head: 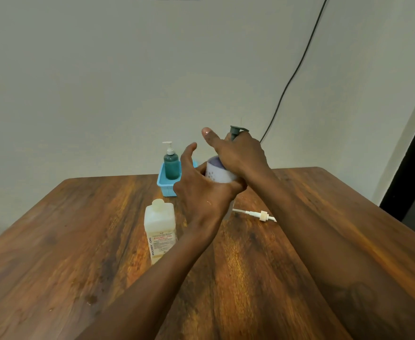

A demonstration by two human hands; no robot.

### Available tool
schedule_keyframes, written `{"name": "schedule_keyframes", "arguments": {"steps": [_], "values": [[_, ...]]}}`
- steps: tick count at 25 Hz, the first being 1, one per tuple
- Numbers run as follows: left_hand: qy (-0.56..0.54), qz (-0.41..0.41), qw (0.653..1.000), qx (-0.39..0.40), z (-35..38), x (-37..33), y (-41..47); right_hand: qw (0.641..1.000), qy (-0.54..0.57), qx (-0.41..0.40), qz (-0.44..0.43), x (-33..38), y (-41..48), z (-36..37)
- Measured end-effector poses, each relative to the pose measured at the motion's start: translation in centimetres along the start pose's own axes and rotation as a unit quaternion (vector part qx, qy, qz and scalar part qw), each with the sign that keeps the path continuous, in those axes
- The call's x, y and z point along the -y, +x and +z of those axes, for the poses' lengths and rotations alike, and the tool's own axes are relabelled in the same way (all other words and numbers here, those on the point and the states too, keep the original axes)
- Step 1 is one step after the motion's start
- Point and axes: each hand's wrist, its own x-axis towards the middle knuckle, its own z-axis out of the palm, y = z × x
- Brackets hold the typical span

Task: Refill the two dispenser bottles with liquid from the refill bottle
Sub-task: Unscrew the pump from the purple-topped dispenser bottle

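Forearms (152, 278) cross in over table (54, 241). Left hand (201, 192) cups white dispenser bottle (217, 171) low on its body; right hand (241, 155) curls round its grey pump (236, 130), thumb up. Bottle base hidden, probably lifted; refill bottle (161, 231) upright beside left wrist.

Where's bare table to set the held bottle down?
Free: wood left of the refill bottle to the table edge; wood right of the loose pump. Crowded: middle, among blue basket, refill bottle, pump, left hand, right hand.

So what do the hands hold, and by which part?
Left hand grips the white dispenser bottle by its body; right hand grips its grey pump.
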Motion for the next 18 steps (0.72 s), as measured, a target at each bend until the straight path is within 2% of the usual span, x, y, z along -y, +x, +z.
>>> {"name": "schedule_keyframes", "arguments": {"steps": [5,11,13,16,18], "values": [[0.016,0.003,1.000,-0.003,-0.3,1.0,0.3,0.997,-0.075,0.014,-0.010,0.1,0.1,-0.3],[-0.038,-0.118,0.984,0.129,-0.7,2.9,1.9,0.990,-0.092,0.059,-0.091,0.1,0.3,-0.5],[-0.079,-0.155,0.963,0.203,-1.7,3.2,2.9,0.987,-0.062,0.090,-0.119,0.3,0.1,-0.9],[-0.204,-0.189,0.896,0.347,-3.7,3.8,4.5,0.965,0.010,0.200,-0.170,0.5,0.0,-1.6],[-0.232,-0.186,0.876,0.379,-4.4,3.6,4.9,0.954,0.020,0.240,-0.178,0.7,0.4,-2.0]]}}
